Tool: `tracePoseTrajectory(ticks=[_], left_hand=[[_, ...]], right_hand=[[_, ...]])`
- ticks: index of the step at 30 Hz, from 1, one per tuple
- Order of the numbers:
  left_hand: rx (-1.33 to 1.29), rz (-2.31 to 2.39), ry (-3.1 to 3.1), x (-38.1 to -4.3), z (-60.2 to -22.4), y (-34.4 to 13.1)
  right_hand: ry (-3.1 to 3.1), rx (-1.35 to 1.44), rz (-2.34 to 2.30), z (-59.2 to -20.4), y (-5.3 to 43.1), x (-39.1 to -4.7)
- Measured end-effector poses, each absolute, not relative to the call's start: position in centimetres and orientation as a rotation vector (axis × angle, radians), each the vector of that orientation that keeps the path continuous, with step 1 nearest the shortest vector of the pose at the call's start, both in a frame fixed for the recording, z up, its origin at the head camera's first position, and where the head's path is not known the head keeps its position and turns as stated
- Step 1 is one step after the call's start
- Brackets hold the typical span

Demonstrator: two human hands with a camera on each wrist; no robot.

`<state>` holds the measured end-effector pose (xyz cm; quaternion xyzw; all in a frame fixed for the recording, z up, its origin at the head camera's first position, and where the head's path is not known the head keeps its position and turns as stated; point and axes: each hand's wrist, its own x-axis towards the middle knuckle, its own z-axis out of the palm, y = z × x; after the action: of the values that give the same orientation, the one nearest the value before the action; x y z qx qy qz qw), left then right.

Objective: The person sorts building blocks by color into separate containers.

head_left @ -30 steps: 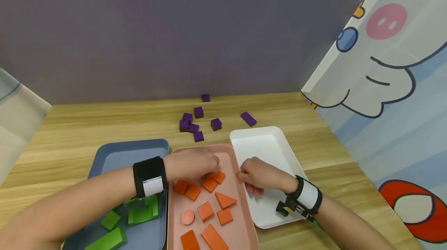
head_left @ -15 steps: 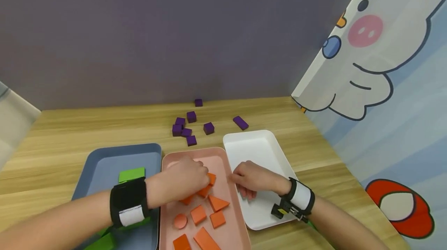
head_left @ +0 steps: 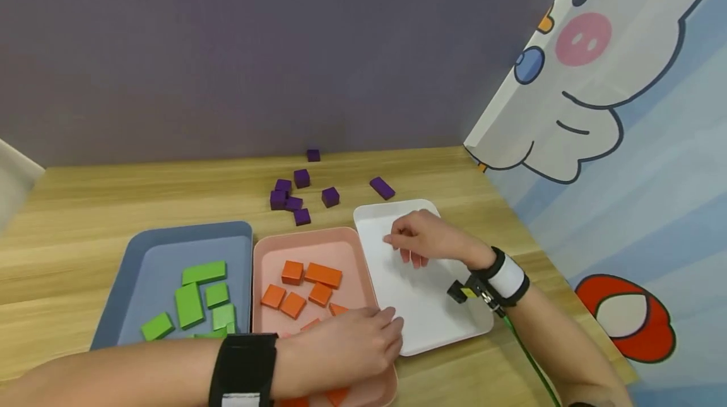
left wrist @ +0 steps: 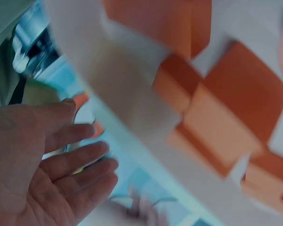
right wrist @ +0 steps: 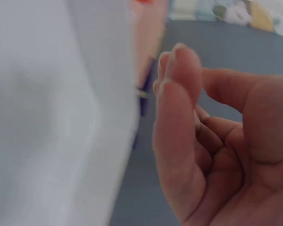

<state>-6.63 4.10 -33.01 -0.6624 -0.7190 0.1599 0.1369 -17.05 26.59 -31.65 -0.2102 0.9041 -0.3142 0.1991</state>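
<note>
L hand (head_left: 346, 344) over pink tray (head_left: 341, 243) of orange blocks (head_left: 293, 305), fingers loosely extended, nothing held. R hand (head_left: 431, 236) over white tray (head_left: 411, 331), fingers loosely bent, nothing visible in them. Purple blocks (head_left: 301, 178) on surface (head_left: 142, 192) beyond trays. Prob. btwn grasps, blocks grouped by colour; next pickup would call for reaching fwd, fingers narrowing on one.
</note>
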Motion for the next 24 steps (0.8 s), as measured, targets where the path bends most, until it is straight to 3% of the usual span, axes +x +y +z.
tracePoseTrajectory(ticks=[10,24], left_hand=[[-1.877,0.46,-2.102,-6.6,-34.4,4.7],[-1.831,0.443,-2.089,-6.0,-34.5,1.5]], right_hand=[[2.778,-0.498,-0.905,-28.6,28.6,-23.5],[2.886,-0.36,-0.33,-31.7,27.2,-30.4]])
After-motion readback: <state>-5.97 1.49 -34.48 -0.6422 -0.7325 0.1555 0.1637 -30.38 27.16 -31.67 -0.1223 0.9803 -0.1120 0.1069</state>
